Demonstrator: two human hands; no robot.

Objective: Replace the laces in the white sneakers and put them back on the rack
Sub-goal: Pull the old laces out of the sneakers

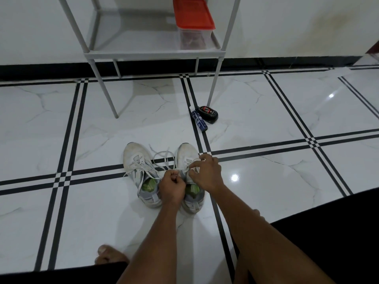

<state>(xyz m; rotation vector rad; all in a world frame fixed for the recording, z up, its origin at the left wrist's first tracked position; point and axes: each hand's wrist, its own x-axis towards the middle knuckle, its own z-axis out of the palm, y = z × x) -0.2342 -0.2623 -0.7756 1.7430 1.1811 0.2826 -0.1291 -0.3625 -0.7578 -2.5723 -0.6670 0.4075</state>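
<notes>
White sneakers (164, 173), red lid (192, 13)

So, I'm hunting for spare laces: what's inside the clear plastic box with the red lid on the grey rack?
Clear red-lidded box on grey rack: something dark reddish shows through, too blurred to identify.

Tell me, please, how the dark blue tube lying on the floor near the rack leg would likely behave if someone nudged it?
The dark blue tube lies on its side and looks round, so it would probably roll. The glossy tiled floor suggests it could also slide easily. It looks small, so likely light, and might knock the black case beside it.
</notes>
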